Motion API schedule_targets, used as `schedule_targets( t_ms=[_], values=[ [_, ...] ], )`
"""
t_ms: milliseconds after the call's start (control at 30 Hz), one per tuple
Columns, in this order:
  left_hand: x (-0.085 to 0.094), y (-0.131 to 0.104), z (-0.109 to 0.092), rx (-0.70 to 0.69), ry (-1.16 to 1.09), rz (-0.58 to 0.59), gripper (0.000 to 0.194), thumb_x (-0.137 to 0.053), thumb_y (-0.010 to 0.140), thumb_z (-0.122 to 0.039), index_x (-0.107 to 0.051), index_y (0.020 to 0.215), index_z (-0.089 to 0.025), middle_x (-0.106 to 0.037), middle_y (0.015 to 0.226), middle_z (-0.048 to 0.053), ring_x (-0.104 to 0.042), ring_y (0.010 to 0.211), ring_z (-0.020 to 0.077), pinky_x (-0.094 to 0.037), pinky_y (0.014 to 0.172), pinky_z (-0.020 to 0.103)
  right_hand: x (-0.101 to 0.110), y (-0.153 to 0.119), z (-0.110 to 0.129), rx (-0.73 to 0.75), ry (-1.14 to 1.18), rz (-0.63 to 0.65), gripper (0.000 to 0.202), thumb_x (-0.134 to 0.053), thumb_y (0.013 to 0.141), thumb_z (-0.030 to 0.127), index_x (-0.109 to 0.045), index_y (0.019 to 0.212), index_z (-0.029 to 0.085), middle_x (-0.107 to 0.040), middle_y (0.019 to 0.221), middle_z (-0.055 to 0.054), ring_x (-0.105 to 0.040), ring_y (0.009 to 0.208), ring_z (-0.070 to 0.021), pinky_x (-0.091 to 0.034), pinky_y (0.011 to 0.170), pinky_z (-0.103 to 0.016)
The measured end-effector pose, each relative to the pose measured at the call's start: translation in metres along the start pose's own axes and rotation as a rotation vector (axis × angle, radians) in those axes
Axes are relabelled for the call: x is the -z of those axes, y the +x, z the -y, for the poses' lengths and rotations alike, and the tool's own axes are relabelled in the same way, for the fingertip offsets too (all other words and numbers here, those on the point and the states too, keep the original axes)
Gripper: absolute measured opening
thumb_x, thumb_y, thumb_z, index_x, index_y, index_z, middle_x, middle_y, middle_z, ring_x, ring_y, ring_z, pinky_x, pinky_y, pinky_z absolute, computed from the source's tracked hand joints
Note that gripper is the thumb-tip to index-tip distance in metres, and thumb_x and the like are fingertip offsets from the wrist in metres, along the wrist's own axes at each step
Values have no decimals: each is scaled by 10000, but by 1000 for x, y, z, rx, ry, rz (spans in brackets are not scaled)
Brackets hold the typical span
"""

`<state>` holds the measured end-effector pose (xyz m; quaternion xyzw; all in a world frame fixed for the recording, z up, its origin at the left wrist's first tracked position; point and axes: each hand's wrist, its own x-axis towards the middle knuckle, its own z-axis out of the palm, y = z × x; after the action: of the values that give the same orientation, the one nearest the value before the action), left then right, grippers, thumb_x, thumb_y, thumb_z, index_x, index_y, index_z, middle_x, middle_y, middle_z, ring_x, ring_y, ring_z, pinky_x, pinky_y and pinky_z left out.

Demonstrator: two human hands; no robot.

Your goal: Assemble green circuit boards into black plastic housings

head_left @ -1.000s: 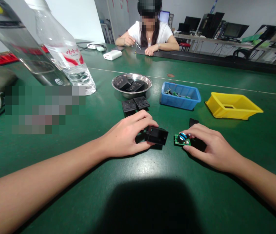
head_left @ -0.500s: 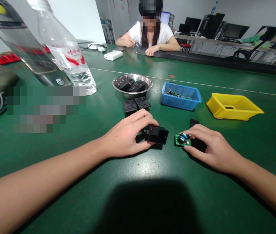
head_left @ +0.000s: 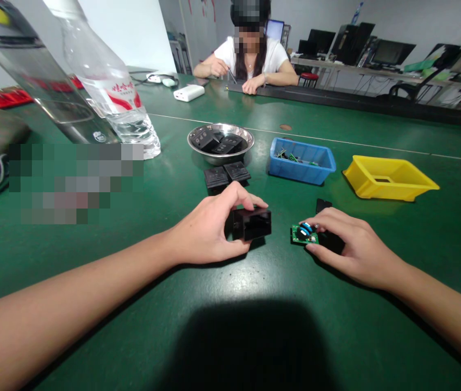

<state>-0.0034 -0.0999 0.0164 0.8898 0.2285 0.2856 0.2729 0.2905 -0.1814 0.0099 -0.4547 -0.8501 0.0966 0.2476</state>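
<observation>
Between the thumb and fingers of my left hand point(head_left: 218, 228) is a black plastic housing point(head_left: 253, 224), its hollow open end turned to the right. My right hand point(head_left: 355, 244) grips a small green circuit board point(head_left: 304, 234) by its right edge; a blue-and-black coil stands on top of it. A narrow gap of table lies between the housing and the board. A flat black piece point(head_left: 323, 205) sits just beyond my right fingers, partly hidden. Beyond my left hand, two black covers point(head_left: 216, 177) lie side by side.
A metal bowl point(head_left: 244, 155) holds black housings. To its right stand a blue bin point(head_left: 301, 172) with circuit boards and a yellow bin point(head_left: 393, 187). Two bottles point(head_left: 104, 81) rise at the left on the green table point(head_left: 132, 326). Another person point(head_left: 250, 60) sits opposite, holding a thin tool.
My left hand has turned the black housing so its hollow end shows more, and shifted it slightly left. My right hand and the circuit board have barely moved.
</observation>
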Motion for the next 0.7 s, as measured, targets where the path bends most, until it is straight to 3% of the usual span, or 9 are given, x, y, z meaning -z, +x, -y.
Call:
schedule_targets(
  t_ms=[233, 700],
  values=[
    [1, 2, 3, -73, 204, 15, 290, -664, 812, -257, -595, 1088, -199, -692, 999, 26, -666, 891, 170, -522, 815, 275, -1, 0, 0, -3, 5, -8, 201, -654, 945, 245, -687, 1137, 192, -741, 976, -87, -685, 886, -222, -549, 793, -346],
    [0, 2, -3, -47, 249, 9, 280, -651, 844, -205, -641, 1122, -179, -690, 965, 32, -650, 890, 172, -517, 829, 279, 0, 0, 0, -1, 10, 0, 187, -648, 957, 249, -681, 1135, 202, -741, 980, -88, -686, 891, -222, -553, 793, -352]
  ],
)
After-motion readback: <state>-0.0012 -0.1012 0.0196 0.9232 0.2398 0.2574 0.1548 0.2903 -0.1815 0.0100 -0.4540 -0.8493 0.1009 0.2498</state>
